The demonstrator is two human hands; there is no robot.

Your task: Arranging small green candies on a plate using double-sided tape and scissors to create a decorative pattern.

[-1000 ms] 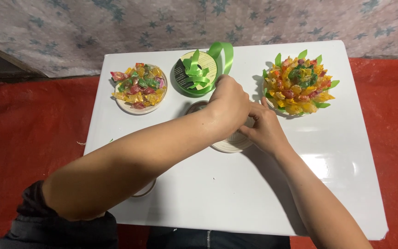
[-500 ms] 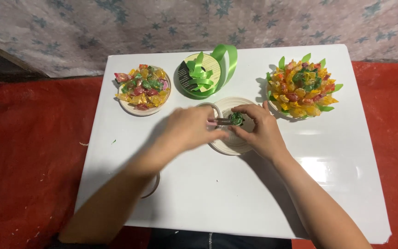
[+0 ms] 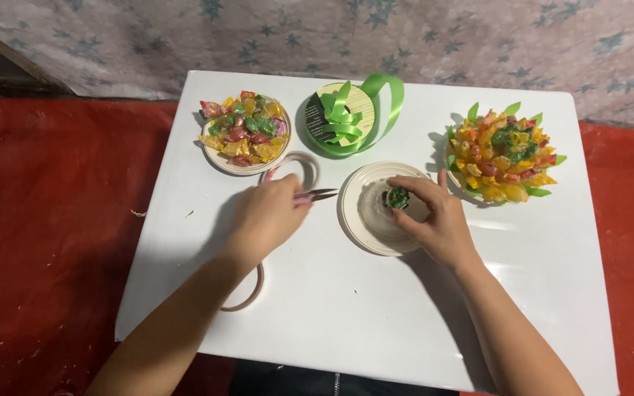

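Left hand [image 3: 267, 217] grip closed around small scissors [image 3: 318, 195], only the thin metal blades poke out to the right of the knuckles, handles hidden inside the fist, blade tips stop just short of the white plate [image 3: 354, 220]. Right hand [image 3: 434, 216] rests on that plate, thumb and fingers pinching a small dark green piece [image 3: 398, 197] sitting on top of a clear dome-shaped thing [image 3: 377, 213] in the plate's middle; what the green piece is made of is hard to make out, and the dome's far side is covered by the palm. Both forearms come in from the bottom edge, elbows cut off, left arm angled up from lower left, right from lower right, palms down. A pale ring [image 3: 296, 167] lies just behind the left hand, partly hidden by it; another thin loop [image 3: 252, 290] shows under the left forearm, mostly covered. Behind, a spool of bright green ribbon [image 3: 346, 117] with a round cream and dark label on its face, loose end looped up. Far left, bowl of wrapped candies [image 3: 245, 132], red, yellow, green. Far right, a finished candy arrangement [image 3: 499, 154], green leaf tips around the rim. All on a white desk [image 3: 346, 315], red cloth [image 3: 45, 220] underneath, star-patterned fabric [image 3: 332, 29] behind.
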